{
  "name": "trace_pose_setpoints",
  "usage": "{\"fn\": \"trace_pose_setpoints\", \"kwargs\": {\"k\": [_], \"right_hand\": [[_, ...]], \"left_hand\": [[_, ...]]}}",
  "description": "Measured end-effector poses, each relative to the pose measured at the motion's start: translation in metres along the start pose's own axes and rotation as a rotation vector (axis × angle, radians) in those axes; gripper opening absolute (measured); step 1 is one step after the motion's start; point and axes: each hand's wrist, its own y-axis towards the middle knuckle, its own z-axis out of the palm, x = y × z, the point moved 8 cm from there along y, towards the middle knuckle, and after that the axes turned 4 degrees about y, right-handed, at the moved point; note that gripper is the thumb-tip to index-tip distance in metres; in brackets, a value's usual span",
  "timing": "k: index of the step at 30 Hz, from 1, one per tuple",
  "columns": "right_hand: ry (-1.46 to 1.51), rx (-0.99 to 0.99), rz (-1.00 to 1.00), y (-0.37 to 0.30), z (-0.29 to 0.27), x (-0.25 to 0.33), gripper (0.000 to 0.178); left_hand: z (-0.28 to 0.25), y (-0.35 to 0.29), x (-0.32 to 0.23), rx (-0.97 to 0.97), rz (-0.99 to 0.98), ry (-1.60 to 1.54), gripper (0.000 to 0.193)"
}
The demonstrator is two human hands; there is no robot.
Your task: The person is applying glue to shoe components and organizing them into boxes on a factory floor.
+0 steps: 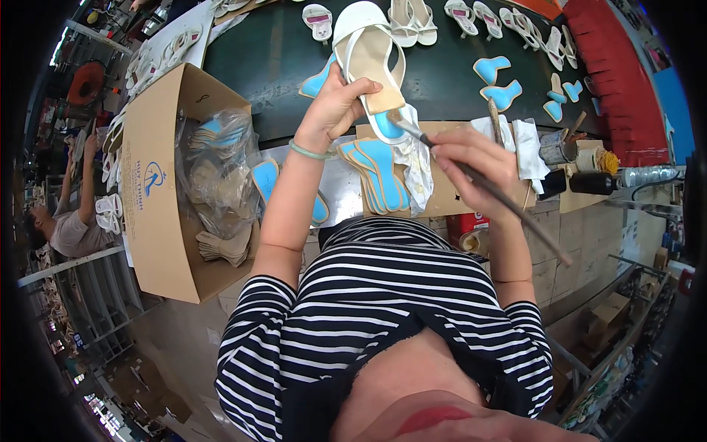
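My left hand (333, 107) is closed around a white strappy sandal (359, 16), toe pointing away from me. The thumb presses on its tan insole (386, 100), whose edge stands off the heel end, where a light blue surface shows. In my right hand (480, 168) is a long-handled brush (524, 216), gripped near the ferrule. Its bristles are at the blue heel area, touching or very close. Below the sandal lies a fanned stack of blue-and-tan insoles (377, 171), beside a crumpled white cloth (417, 163).
An open cardboard box (158, 250) with bagged insoles stands at the left. Several sandals (412, 22) sit on the dark green work surface (272, 55). At the right are a tin can (557, 147), another brush (495, 121) and a dark bottle (593, 183). A co-worker (79, 225) is far left.
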Motion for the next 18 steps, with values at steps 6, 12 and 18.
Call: {"fn": "trace_pose_setpoints", "kwargs": {"k": [6, 12, 18], "right_hand": [[0.106, -0.034, -0.042, -0.004, -0.012, 0.010, 0.014], [0.063, -0.052, -0.013, 0.003, -0.018, 0.004, 0.013], [0.044, -0.052, -0.001, 0.007, -0.005, 0.002, 0.013]], "left_hand": [[-0.009, -0.001, 0.002, -0.020, -0.020, -0.072, 0.054], [-0.001, 0.000, -0.001, -0.025, 0.004, -0.021, 0.059], [0.007, -0.001, -0.003, -0.029, 0.013, 0.049, 0.065]]}}
